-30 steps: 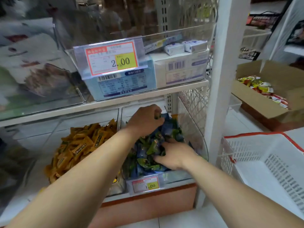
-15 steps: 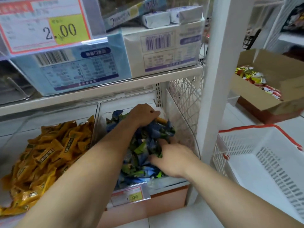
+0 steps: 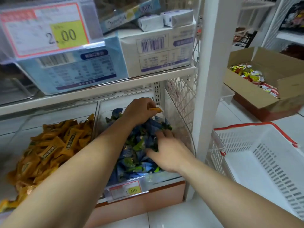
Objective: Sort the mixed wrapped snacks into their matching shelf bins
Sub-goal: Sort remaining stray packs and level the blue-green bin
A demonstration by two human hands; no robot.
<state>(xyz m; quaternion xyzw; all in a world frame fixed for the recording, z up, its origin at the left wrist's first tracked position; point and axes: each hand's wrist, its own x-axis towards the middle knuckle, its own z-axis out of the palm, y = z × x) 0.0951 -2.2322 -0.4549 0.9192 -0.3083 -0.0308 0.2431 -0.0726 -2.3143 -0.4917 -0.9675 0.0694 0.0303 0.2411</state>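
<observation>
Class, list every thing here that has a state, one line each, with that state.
left hand: curled, pinches an orange snack over the blue snacks.
right hand: fingers spread, rests on the blue snacks.
orange pile: heaped in the left bin.
cardboard box: flaps open, wrapped snacks inside.

The large red-bordered paper price tag hanging in front of the pale blue carton reads 2.00 across its yellow patch. The small red-bordered price tag on the lower clear plastic bin reads 1.00. The blue carton and the white carton bear barcodes; their fine print is illegible.
</observation>
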